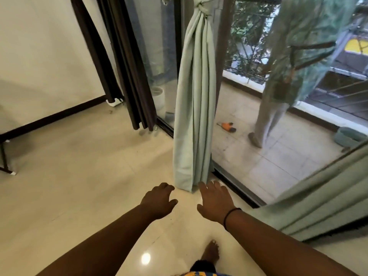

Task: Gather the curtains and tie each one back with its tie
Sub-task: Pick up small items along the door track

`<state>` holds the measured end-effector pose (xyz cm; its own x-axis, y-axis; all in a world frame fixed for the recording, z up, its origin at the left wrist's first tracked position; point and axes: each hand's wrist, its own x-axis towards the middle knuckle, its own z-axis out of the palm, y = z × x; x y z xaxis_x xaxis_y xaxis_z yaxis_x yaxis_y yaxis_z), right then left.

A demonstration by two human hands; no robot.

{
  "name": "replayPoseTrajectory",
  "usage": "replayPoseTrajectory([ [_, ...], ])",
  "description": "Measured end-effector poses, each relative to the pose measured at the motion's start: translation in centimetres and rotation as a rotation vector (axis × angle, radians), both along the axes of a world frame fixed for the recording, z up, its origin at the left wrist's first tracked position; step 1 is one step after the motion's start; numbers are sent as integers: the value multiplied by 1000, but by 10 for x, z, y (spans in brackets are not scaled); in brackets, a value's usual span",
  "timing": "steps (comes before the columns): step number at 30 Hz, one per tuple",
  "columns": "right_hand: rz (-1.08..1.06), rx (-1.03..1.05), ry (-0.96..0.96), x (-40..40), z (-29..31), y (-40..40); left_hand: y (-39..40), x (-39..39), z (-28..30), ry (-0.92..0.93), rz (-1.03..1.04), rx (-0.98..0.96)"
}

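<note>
A pale green curtain (196, 108) hangs gathered in the middle of the view, bound near the top by a knotted tie (202, 5) of the same cloth. Its hem reaches the floor by the sliding door track. A second pale green curtain (326, 200) spreads loose at the lower right. My left hand (159, 201) and my right hand (214, 199) are stretched forward, palms down, just below the gathered curtain's hem, holding nothing. My right wrist wears a black band.
A dark brown curtain (127, 62) hangs at the left of the glass door. Outside on the balcony a person (278, 80) stands behind sheer green netting, near an orange tool (227, 126) and a teal bowl (348, 136). My bare foot (211, 251) stands on glossy tile.
</note>
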<state>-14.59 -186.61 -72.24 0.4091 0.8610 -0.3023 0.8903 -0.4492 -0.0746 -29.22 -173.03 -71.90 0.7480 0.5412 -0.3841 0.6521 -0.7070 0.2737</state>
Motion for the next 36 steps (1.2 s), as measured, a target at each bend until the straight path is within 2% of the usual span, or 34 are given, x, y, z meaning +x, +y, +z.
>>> replayPoseTrajectory([
  [5,146,-2,-55,77,19,74,58,48,30,65,114,21],
  [11,353,92,-125,128,59,186,143,102,47,2,276,18],
  [15,470,93,-188,137,58,258,208,131,30,38,228,-14],
  [18,478,70,-236,147,49,305,267,152,14,54,158,-23],
  [21,438,-53,-331,161,40,350,329,170,4,113,20,-41],
  [25,237,-387,-459,192,20,409,412,192,-7,223,-205,-11],
  [29,-60,-662,-398,224,-4,424,469,230,-20,289,-343,24],
  [32,-194,-808,-289,238,-28,413,488,262,-32,312,-385,-13],
  [36,-344,-888,-199,255,-58,409,494,303,-51,328,-504,-25],
])
